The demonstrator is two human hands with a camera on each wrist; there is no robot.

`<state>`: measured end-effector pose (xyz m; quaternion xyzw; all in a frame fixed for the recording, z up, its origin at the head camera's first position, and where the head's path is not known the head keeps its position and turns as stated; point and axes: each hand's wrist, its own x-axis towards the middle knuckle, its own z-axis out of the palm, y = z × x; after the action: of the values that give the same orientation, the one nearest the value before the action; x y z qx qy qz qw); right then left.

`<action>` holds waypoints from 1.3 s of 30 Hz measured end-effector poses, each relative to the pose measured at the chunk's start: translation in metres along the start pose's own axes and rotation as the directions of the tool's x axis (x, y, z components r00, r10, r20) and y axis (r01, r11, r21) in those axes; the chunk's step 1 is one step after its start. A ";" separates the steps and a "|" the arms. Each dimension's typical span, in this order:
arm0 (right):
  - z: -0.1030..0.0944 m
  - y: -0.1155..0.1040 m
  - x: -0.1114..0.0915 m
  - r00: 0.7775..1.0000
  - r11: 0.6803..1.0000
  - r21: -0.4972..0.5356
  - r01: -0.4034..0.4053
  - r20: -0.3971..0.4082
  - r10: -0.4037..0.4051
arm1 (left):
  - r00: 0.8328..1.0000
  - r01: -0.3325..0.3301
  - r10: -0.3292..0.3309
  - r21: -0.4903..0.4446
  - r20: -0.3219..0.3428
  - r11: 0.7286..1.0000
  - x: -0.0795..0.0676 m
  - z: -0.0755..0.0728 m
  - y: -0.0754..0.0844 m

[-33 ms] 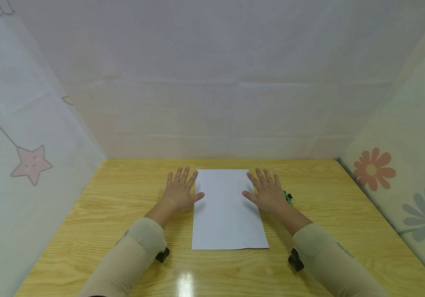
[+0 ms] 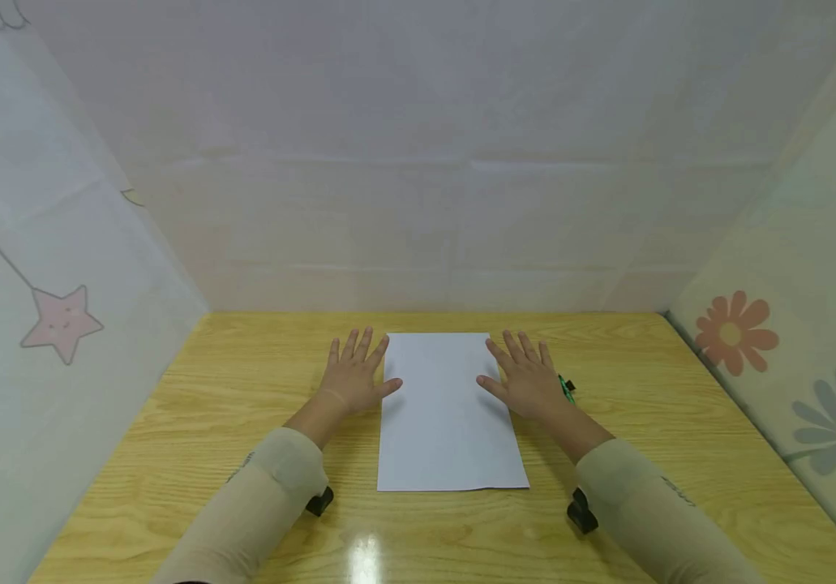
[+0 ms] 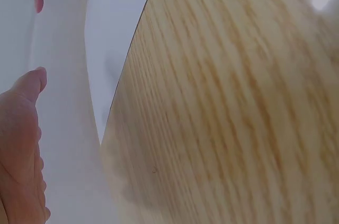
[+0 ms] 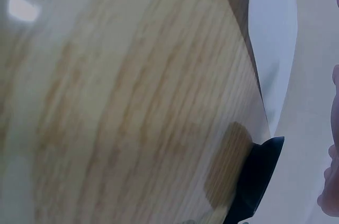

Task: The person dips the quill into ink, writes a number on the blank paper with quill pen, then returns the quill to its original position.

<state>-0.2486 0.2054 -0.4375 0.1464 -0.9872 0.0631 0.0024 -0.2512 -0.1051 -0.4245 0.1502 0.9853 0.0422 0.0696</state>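
A white sheet of paper (image 2: 447,430) lies flat on the wooden table. My left hand (image 2: 350,385) hovers by its left edge, fingers spread and straight, the thumb over the paper. On the other side my right hand (image 2: 529,385) is spread the same way, its thumb and index finger above the right edge. Both hands hold nothing; the left wrist view shows the left hand (image 3: 21,155) raised off the table. Just beyond the right wrist lies a small green and black object (image 2: 568,388), partly hidden. In the right wrist view its black part (image 4: 257,179) stands near the paper; its kind is unclear.
The wooden table (image 2: 242,357) meets a pale cloth backdrop (image 2: 418,227) at its far edge. Printed cloth stands on both sides, with a pink star (image 2: 62,323) on the left and flowers (image 2: 731,332) on the right. Glare marks the table's near side.
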 end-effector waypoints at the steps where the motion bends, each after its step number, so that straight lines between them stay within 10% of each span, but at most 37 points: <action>1: 0.001 0.000 0.000 1.000 1.000 -0.001 0.001 -0.002 -0.001 | 1.000 -0.002 0.002 0.000 0.000 1.000 0.000 0.000 0.000; 20: -0.012 0.028 -0.030 0.989 0.990 0.142 -0.014 -0.141 0.034 | 0.995 -0.103 0.104 -0.075 0.010 0.992 -0.015 0.015 0.003; 39: -0.010 0.050 -0.059 0.982 0.922 0.369 -0.113 -0.099 0.160 | 0.989 -0.141 0.148 -0.229 0.014 0.963 -0.031 0.032 0.003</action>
<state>-0.2063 0.2710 -0.4353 0.0707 -0.9643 0.2530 0.0339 -0.2158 -0.1095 -0.4516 0.2135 0.9592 0.1575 0.0981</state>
